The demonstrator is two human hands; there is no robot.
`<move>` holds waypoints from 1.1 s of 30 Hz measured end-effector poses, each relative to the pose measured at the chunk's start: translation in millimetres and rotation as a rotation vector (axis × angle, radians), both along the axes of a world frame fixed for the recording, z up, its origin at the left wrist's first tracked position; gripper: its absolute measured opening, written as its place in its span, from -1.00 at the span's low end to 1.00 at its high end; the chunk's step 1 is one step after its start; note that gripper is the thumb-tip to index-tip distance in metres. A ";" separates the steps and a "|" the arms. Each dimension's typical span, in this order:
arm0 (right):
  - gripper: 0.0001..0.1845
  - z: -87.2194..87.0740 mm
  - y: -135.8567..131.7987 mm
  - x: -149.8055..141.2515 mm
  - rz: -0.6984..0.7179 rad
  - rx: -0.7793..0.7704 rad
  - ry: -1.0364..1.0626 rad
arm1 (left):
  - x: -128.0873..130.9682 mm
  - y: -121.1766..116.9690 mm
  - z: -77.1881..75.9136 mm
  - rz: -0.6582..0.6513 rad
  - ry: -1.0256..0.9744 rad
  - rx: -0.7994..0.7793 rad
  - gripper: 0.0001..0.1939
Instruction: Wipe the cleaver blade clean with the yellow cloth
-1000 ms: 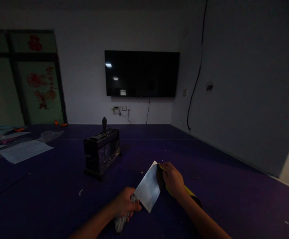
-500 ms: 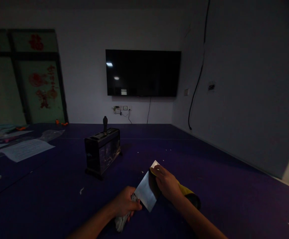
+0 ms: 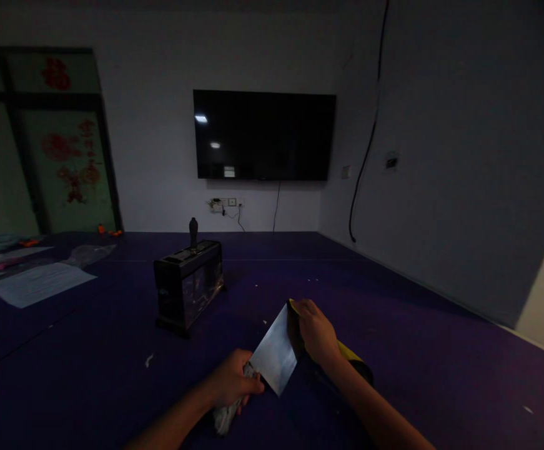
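Note:
My left hand is closed round the handle of a broad steel cleaver; the handle looks wrapped in pale cloth or paper. The blade points up and away over the purple tabletop. My right hand is closed at the blade's far upper edge, pressing a yellow thing against it. A yellow and dark object shows beneath my right wrist; I cannot tell whether it is the same thing.
A dark knife block with one handle sticking up stands left of the cleaver. Papers and a plastic bag lie at far left. A wall-mounted TV hangs beyond. Small white scraps dot the table.
My right hand slid down the blade toward the handle, then back up to the far edge. My left hand kept its hold; the view shifted slightly.

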State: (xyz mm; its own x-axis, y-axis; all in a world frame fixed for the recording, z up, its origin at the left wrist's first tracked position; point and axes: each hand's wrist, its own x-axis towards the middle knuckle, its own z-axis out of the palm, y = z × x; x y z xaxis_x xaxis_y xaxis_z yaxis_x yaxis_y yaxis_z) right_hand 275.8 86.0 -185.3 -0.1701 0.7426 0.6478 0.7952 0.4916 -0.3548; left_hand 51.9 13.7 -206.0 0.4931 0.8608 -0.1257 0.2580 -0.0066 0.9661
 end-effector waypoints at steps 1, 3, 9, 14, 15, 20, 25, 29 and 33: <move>-0.53 -0.1 -0.5 0.2 -0.002 -0.003 -0.020 | 0.1 -0.4 0.1 0.006 -0.003 0.002 -0.65; -0.52 1.1 -2.6 0.3 -0.016 -0.010 -0.044 | 0.7 -1.2 1.1 0.017 -0.005 0.001 -0.66; -0.52 7.1 -12.1 -2.6 -0.044 -0.063 -0.097 | 4.4 -4.7 7.4 0.078 -0.011 -0.008 -0.73; -0.53 7.0 -14.7 -7.0 -0.023 -0.081 -0.161 | 7.0 -6.8 9.1 0.174 -0.052 0.007 -0.77; -0.53 7.3 -15.4 -7.9 -0.016 -0.085 -0.174 | 7.3 -6.8 8.5 0.180 -0.066 0.012 -0.77; -0.53 11.5 -21.0 -12.0 0.015 -0.107 -0.189 | 6.9 -4.7 3.6 0.198 -0.104 0.033 -0.75; -0.54 12.0 -22.0 -13.8 0.018 -0.103 -0.208 | 6.4 -3.1 0.0 0.235 -0.120 0.024 -0.73; -0.56 9.2 -20.2 -13.9 0.029 -0.097 -0.213 | 7.6 -3.9 1.4 0.255 -0.139 0.021 -0.74; -0.56 9.6 -22.3 -15.3 0.063 -0.091 -0.221 | 9.3 -3.7 2.8 0.273 -0.180 0.034 -0.74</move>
State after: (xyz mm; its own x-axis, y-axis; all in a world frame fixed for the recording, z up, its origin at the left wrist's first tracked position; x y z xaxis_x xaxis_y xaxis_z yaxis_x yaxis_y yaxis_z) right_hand 260.5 63.7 -175.7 -0.3482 0.7797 0.5205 0.8272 0.5168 -0.2207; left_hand 61.2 10.0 -203.2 0.2556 0.9664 -0.0266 0.0793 0.0064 0.9968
